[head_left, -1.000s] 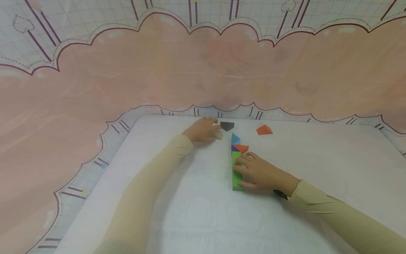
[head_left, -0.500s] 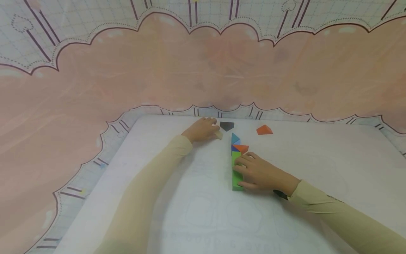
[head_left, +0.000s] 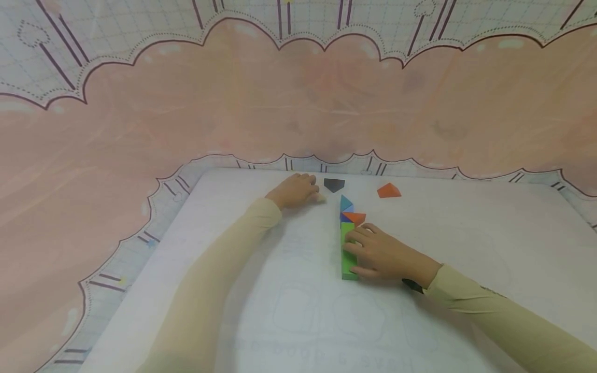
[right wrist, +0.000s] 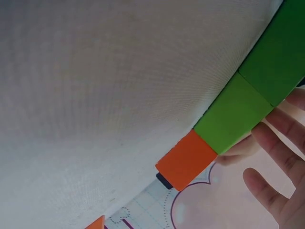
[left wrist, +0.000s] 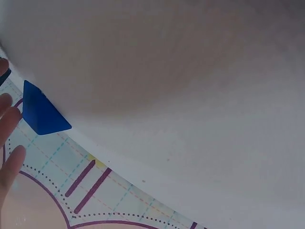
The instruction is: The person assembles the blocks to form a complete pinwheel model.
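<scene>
In the head view my left hand (head_left: 294, 190) is at the far side of the table, fingertips curled onto a small cream-coloured block (head_left: 321, 198). The left wrist view shows a blue triangular block (left wrist: 43, 112) beside my fingers (left wrist: 12, 164). My right hand (head_left: 382, 254) rests against a long green bar (head_left: 347, 264), fairly straight fingers touching it. Seen from the right wrist, those fingers (right wrist: 276, 143) lie along a row of dark green, light green (right wrist: 233, 112) and orange (right wrist: 186, 160) blocks. Beyond the bar sit an orange triangular block (head_left: 356, 216) and a teal one (head_left: 345, 203).
A black five-sided block (head_left: 334, 185) lies right of my left hand. An orange block (head_left: 389, 190) is farther right near the back edge. Another dark block (head_left: 412, 285) shows partly under my right wrist. A patterned cloth (head_left: 298, 103) hangs behind the white table (head_left: 289, 311).
My left hand has drawn slightly left, its fingers curling more. The cream-coloured block at its fingertips has turned and shows less of itself. My right hand and the row of blocks stay put.
</scene>
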A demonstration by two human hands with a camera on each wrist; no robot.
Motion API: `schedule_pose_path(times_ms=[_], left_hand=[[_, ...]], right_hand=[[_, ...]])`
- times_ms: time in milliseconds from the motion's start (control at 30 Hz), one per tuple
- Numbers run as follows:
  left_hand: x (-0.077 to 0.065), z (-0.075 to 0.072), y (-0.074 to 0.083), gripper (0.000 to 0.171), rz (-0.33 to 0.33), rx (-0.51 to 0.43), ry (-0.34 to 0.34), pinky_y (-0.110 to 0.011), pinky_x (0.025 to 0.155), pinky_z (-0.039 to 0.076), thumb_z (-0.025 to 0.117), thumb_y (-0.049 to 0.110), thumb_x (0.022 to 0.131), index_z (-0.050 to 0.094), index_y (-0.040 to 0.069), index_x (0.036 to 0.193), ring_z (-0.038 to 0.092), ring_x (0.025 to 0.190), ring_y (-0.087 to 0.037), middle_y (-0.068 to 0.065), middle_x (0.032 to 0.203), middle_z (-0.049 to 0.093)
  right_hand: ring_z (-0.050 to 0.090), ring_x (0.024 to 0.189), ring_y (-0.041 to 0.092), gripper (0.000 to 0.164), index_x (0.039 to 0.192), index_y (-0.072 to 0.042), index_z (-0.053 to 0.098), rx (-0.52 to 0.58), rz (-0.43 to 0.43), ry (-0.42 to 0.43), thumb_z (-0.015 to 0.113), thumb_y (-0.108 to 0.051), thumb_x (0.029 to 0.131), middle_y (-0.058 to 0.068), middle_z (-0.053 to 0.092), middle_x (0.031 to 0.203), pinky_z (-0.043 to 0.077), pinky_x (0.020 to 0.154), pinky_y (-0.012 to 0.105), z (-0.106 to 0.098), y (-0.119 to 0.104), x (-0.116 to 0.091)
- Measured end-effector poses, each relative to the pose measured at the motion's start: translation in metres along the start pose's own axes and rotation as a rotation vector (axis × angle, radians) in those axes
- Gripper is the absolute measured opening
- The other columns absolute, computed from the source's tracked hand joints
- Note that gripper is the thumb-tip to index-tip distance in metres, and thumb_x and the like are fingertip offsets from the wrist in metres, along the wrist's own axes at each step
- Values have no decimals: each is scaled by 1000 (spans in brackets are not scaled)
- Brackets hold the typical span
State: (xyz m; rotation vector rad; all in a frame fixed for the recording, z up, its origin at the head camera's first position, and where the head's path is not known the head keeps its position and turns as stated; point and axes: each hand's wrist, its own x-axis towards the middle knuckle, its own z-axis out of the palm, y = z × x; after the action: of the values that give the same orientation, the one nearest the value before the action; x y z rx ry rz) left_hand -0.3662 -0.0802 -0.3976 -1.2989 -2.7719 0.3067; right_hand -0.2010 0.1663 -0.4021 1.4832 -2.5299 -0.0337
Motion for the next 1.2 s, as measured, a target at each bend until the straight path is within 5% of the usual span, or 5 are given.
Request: schedule_pose_path(times_ms=[233,433,600,867,1200], left_hand=[[-3,-1,-2,40,9,17,12,-38,83,47,38,36,100,66,9,105,54,90,-24,-9,99,58],[-6,-3,-3,38,-58,-105,-12,-41,94,43,35,33,101,63,8,108,55,99,-27,-11,108,59],[-7,-2,-1,34,-81,-119,-32,-41,96,42,34,29,101,60,9,111,55,101,-27,-11,109,58],[-3,1,1,25,-34,-45,-44,-39,96,46,41,15,98,58,5,114,57,105,-26,-11,113,60],[-3,-1,18,26,20,-105,-22,-36,99,44,42,25,100,61,11,110,57,105,-22,-6,110,61]], right_hand=[[53,111,20,40,113,-13,59,6,-2,-3,60,-43,87,3,60,114,41,100,46,0,0,0],[53,110,20,41,113,-13,59,-3,-8,0,60,-44,87,4,60,113,41,99,46,1,1,0],[53,110,21,41,112,-12,59,-6,-10,4,60,-44,86,4,60,113,41,99,47,1,1,0],[52,111,22,41,113,-12,58,1,-7,0,61,-43,86,4,59,113,41,99,48,1,0,0],[52,111,22,42,114,-11,58,0,-7,-12,60,-43,87,5,59,114,41,99,48,0,0,0]])
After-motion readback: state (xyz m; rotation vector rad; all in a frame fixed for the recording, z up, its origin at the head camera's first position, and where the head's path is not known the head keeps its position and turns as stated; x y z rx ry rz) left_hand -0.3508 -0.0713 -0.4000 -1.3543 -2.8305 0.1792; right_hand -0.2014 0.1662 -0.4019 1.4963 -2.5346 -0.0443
